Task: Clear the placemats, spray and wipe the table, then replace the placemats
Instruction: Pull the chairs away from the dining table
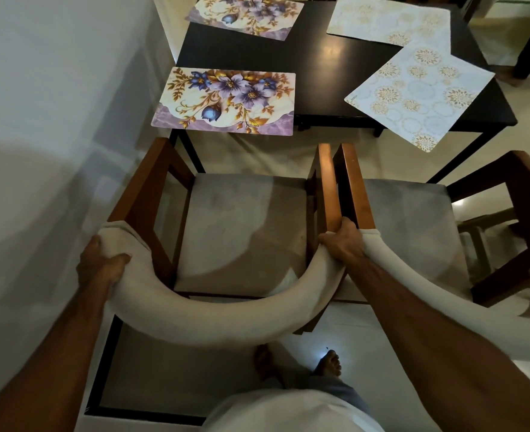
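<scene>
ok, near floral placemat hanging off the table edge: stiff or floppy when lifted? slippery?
The near floral placemat probably is semi-stiff: its front edge overhangs the table without drooping. Likely light, since it looks thin and lies flat. It may slide easily, as the dark tabletop looks glossy.

no readable text, placemat (pixel 419 95) corner mark (too small)

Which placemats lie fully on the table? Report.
None fully: the near floral placemat and near white placemat overhang the table edge; the far two are cropped.
</scene>
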